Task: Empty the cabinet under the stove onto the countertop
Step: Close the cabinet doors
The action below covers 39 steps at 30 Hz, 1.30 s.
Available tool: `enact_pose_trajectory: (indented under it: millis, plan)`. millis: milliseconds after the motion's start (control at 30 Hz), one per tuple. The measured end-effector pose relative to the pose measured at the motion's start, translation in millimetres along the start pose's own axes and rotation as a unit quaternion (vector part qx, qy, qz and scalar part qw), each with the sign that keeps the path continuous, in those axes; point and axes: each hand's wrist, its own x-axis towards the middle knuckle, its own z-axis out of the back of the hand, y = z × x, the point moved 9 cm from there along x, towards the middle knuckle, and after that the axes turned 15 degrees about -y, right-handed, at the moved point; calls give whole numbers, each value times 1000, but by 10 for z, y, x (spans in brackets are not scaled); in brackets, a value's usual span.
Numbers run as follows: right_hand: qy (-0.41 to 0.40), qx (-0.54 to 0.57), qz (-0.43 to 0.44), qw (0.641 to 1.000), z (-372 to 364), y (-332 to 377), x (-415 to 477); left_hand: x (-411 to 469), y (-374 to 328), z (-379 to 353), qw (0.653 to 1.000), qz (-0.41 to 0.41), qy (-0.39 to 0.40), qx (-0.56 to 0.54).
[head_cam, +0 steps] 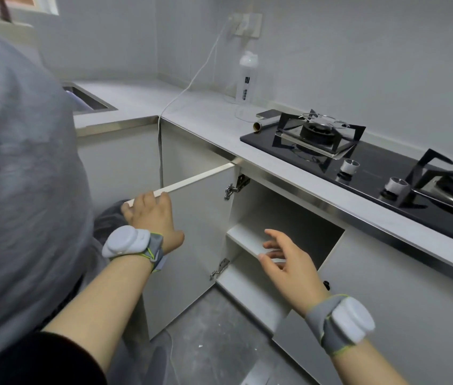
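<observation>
Cabinet (289, 218) sits right under the black stove (372, 176), below the front edge of the counter (205, 112). Its open mouth faces out toward us, and the opening is taller than it is wide. Its door (200, 240) hangs on hinges at the left side and swings out toward us, standing straight up. Our left hand (150, 215) grips the top edge of the door, with the fingers curled over it. Our right hand (286, 259) holds nothing. Its fingers are spread and loose, just in front of the white shelf (244, 237) inside. The shelf runs from side to side across the middle. To the right, a second door (400, 287) is closed, so the way in is only between the two doors. Below is grey floor (219, 323). On the counter, well away from our hands, a clear bottle (246, 76) stands and a roll (264, 125) lies just beside the stove.
</observation>
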Motion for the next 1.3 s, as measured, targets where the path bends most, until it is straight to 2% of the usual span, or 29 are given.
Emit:
enact_pose_trajectory:
  millis: [67, 233, 567, 800, 967, 1133, 1300]
  plan:
    - [-3, 2, -1, 1000, -6, -20, 7, -12, -8, 3, 1000, 10, -11, 4]
    - [-1, 15, -15, 1000, -21, -56, -58, -126, -120, -60, 999, 10, 18, 50]
    - [-29, 35, -50, 998, 290, -298, -189, -242, -289, 137, 1000, -26, -8, -6]
    - [-66, 49, -64, 995, 620, -480, -259, -631, -810, 191, 991, -76, 12, -113]
    - [-90, 48, -67, 992, 900, -623, -337, -922, -1296, 102, 977, -120, 59, -167]
    - [-118, 50, -84, 988, 1233, -879, -421, -1113, -1964, 29, 965, -174, 84, -179]
    - [-139, 48, -100, 984, 1508, -1159, -488, -1086, -2414, -43, 961, -189, 84, -181]
